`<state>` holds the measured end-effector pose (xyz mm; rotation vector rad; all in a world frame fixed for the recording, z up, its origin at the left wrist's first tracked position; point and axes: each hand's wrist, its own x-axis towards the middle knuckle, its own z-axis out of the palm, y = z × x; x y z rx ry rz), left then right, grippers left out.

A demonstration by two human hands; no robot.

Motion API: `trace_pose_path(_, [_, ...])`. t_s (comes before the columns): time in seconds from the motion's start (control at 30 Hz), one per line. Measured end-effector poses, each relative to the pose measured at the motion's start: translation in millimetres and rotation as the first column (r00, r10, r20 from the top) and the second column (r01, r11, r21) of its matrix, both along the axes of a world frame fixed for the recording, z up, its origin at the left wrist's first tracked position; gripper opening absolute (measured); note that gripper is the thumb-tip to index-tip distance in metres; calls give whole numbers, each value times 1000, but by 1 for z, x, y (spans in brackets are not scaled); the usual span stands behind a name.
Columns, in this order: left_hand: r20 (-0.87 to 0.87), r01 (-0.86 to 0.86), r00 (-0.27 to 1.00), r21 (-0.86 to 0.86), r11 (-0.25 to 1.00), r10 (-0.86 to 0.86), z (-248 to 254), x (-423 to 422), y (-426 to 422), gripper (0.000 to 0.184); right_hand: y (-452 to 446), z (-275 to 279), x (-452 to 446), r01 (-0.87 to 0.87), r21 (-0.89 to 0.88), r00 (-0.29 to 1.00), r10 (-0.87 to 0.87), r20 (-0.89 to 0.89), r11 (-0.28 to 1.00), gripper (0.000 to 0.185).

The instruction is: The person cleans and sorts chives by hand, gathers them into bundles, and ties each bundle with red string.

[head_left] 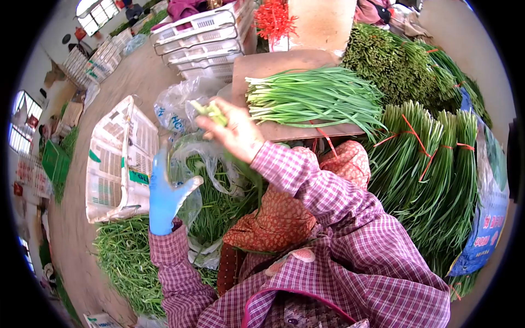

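My right hand (235,128) is bare and closed around a small bunch of garlic chives (210,113). Their pale cut ends point to the upper left, and green leaves trail below the wrist. My left hand (165,188), in a blue glove with a pale thumb area, is held up with the thumb spread and nothing visible in it. Between the hands hangs a clear plastic bag (219,158), above loose garlic chives (210,213). Just right of my right hand, a pile of garlic chives (317,95) lies on a brown board (257,68).
A white plastic crate (106,158) stands at left, above heaped loose greens (126,262). Stacked white crates (205,44) and red ties (273,22) are at the back. Tied chive bundles (432,164) stand at right, beside a blue printed sack (484,229).
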<state>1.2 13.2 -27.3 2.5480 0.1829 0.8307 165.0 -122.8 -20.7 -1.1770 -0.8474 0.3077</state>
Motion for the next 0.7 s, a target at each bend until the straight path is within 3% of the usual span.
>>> trace_pose_path(0.03, [91,161,987,-383,910,-136,5,8,-4,97,2,4,-9,-94,26,993,96,-67,995,18])
trace_pose_path(0.07, [91,166,986,-380,910,-142,12,15,-15,97,4,9,-19,-190,59,972,196,-131,980,20])
trace_pose_path(0.13, [182,291,953,-779,555,-243,26,26,-43,94,13,13,-36,-194,129,967,211,-139,973,18])
trace_pose_path(0.2, [283,317,949,-856,408,-143,-7,31,-49,85,10,17,-41,-197,112,954,216,-206,974,16])
trace_pose_path(0.27, [193,222,975,-903,367,-115,-8,31,-62,80,13,0,-29,-71,0,993,70,-96,998,20])
trace_pose_path(0.3, [204,237,968,-937,257,-149,-17,32,-64,80,5,1,-25,125,-59,984,-116,138,990,29])
trace_pose_path(0.33, [220,246,959,-959,142,-179,-24,33,-65,79,-2,5,-23,105,-55,987,-97,126,993,45])
trace_pose_path(0.37, [171,186,958,-982,44,-231,-27,31,-64,76,-3,6,-18,126,11,963,-125,237,992,52])
trace_pose_path(0.43, [227,242,928,-970,13,-296,-14,34,-80,64,-7,11,-12,89,81,908,-114,403,993,68])
trace_pose_path(0.47, [232,235,914,-972,-34,-332,-15,33,-80,59,-8,12,-9,29,63,878,-55,476,998,56])
trace_pose_path(0.53, [204,180,904,-979,-98,-377,-23,35,-72,44,-8,14,-3,24,-134,759,69,648,991,38])
trace_pose_path(0.57, [177,164,915,-984,-67,-363,-20,33,-72,42,-12,17,-4,-118,-184,820,200,537,976,24])
trace_pose_path(0.63, [143,166,920,-986,33,-366,-11,31,-78,35,-9,16,-3,-124,-293,750,283,598,948,29])
trace_pose_path(0.7, [93,121,924,-991,53,-371,-8,26,-79,31,-8,12,-2,-125,-340,739,316,594,932,32])
